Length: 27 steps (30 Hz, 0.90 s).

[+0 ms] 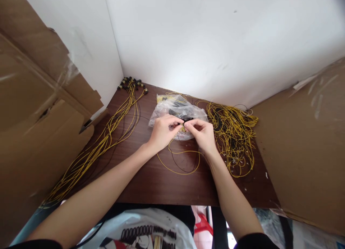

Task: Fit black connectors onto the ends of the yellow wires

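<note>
My left hand [165, 131] and my right hand [201, 133] meet over a clear plastic bag [159, 116] in the middle of the table. Each pinches with thumb and forefinger at a small dark connector piece [182, 123] between them; its exact shape is too small to make out. From there a yellow wire [172, 170] and a thin black wire loop down onto the table below the hands. Small black and yellow parts show inside the bag, partly covered by my fingers.
A tangled heap of yellow and black wires [234, 134] lies on the right of the brown table [151, 188]. Yellow wires with black ends [132, 84] stretch along the left. Cardboard [307, 144] stands at both sides, a white wall [205, 44] behind. A printed plastic bag [145, 220] hangs below the front edge.
</note>
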### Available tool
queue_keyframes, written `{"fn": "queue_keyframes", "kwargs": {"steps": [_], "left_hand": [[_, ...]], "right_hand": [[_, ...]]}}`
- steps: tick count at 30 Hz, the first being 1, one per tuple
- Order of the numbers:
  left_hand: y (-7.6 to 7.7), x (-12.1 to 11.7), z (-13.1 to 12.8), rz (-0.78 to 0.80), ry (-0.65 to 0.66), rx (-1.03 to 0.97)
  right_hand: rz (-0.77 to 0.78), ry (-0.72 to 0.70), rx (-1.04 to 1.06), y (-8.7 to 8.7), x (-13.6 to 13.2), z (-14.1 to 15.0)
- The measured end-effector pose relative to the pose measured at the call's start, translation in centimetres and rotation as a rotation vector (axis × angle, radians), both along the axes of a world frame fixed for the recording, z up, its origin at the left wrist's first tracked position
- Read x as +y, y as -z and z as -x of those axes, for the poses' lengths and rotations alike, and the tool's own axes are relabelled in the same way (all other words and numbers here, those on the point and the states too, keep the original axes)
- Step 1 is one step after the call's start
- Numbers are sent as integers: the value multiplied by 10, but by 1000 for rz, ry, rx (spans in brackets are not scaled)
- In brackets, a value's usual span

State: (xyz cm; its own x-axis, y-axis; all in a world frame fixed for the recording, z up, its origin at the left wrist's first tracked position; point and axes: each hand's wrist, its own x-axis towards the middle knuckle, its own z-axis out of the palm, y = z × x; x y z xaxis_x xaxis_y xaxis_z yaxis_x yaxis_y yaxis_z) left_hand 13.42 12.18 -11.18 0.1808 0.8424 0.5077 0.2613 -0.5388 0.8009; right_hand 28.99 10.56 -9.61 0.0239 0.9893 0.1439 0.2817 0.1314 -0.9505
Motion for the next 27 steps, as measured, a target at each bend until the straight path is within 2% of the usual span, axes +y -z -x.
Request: {"fn": "queue_keyframes", "kwargs": {"steps": [9,16,24,27], "left_hand": [[2,-1,-1,78,-28,-47],[6,0,-2,88,-36,-180],[2,2,-1,-16,-32,-125],[1,3,0,5,10,-136]], "right_hand": [[-2,-6,89,3,-2,7],[30,14,190,4,-4,14],[38,34,216,4,-3,17],[1,39,208,2,-3,17]]}}
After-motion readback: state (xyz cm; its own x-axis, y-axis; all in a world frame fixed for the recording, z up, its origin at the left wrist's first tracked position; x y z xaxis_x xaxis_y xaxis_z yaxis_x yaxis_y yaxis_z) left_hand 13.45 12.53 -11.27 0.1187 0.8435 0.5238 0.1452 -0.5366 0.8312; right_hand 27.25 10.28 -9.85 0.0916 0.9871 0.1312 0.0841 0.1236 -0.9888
